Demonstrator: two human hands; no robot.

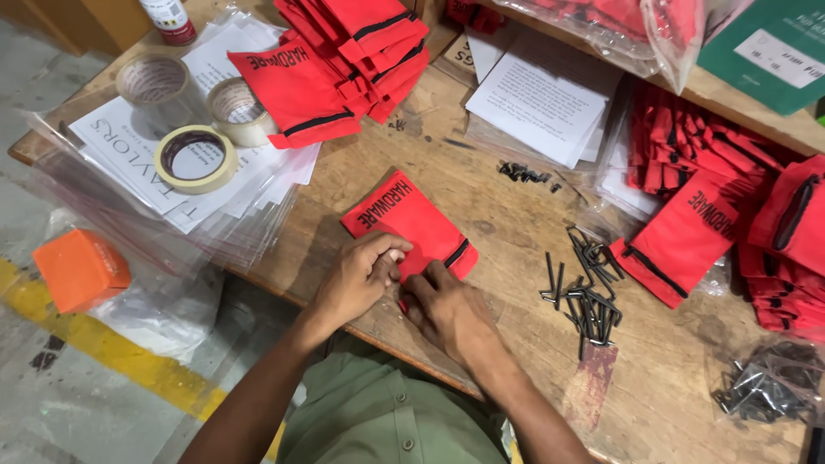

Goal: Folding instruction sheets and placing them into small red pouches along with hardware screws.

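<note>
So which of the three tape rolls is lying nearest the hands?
The cream-yellow tape roll, flat on the clear plastic sleeves; the other two rolls sit farther back.

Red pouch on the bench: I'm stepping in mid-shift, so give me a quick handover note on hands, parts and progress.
Left hand and right hand: both pressing on the near end of the red pouch, lying flat on the wooden bench.
Loose black pins lie to its right, apart from it.
More red pouches are stacked at the back and right.
Whether this pouch is filled cannot be seen.
</note>
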